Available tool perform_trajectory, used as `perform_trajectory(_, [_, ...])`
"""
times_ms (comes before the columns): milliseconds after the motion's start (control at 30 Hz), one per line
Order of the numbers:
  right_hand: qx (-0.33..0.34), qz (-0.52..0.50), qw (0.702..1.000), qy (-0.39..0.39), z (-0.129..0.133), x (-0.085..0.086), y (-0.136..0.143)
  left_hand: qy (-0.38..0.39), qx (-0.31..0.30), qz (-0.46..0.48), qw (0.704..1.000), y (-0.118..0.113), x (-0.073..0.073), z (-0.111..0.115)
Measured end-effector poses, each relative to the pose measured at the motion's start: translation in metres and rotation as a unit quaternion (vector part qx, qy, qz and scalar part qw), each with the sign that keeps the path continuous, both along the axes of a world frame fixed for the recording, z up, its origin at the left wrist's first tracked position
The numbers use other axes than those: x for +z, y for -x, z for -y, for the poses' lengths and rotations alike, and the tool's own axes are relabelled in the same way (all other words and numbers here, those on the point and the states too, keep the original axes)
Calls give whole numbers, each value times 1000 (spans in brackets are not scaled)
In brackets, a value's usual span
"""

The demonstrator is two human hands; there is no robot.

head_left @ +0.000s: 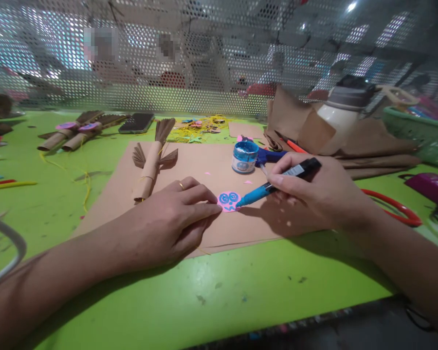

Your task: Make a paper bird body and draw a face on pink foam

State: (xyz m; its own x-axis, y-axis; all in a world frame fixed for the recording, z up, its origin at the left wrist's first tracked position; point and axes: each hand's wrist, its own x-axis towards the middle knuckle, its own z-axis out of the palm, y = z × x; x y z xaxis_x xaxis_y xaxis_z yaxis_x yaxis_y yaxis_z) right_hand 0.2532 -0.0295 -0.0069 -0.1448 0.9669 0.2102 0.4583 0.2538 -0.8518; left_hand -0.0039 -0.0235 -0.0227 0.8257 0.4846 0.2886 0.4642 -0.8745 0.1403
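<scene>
A small pink paper piece with blue ring eyes and a zigzag mouth lies on the brown paper sheet. My left hand presses its left edge with the fingertips. Closed around a blue marker is my right hand; the marker's tip touches the right side of the pink piece. Just behind stands an open jar of blue paint. A brown paper tube figure with pleated paper parts lies on the sheet beyond my left hand.
Two similar tube figures and a phone lie at the back left. Yellow string scraps are at the back. At the right are folded brown paper, a white bottle, a green basket and a red-orange handle.
</scene>
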Motion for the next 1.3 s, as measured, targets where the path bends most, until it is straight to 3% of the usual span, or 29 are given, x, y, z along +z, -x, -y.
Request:
perform_trajectory(800, [-16, -130, 990, 57, -6, -14, 7, -13, 1, 2, 1000, -1, 0, 1])
perform_trajectory(1100, [-73, -236, 966, 71, -14, -19, 5, -12, -2, 2, 1000, -1, -2, -1])
perform_trajectory(1300, [-48, -309, 941, 129, -19, -19, 2, -13, 3, -3, 1000, 0, -1, 0])
